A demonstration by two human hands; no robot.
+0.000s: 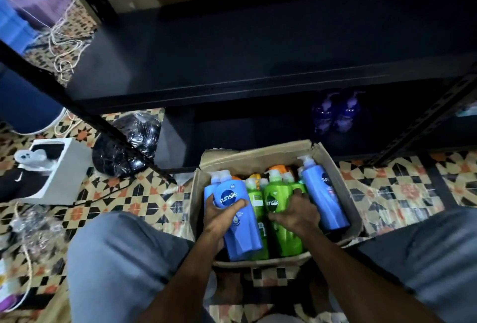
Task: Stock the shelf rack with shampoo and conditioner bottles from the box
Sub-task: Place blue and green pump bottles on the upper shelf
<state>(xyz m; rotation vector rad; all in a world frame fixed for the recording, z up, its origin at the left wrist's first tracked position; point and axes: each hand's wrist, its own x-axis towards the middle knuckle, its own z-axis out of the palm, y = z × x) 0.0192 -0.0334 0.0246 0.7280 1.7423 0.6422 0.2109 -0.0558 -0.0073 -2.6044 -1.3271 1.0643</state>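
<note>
An open cardboard box (343,193) sits on the floor between my knees, packed with pump bottles. My left hand (219,215) grips a blue bottle (241,235) at the box's left side. My right hand (296,213) grips a green bottle (281,232) in the middle. Another blue bottle (324,193) leans at the right of the box, and orange-capped bottles (277,168) show at the back. The black shelf rack (232,70) stands just beyond the box. Two purple bottles (335,113) stand on its dark lower shelf.
A black rack post (85,113) slants across the left. A black plastic bag (129,142) and a white box (59,175) lie on the patterned floor at left, with loose cords (62,46) farther back. My knees frame the box on both sides.
</note>
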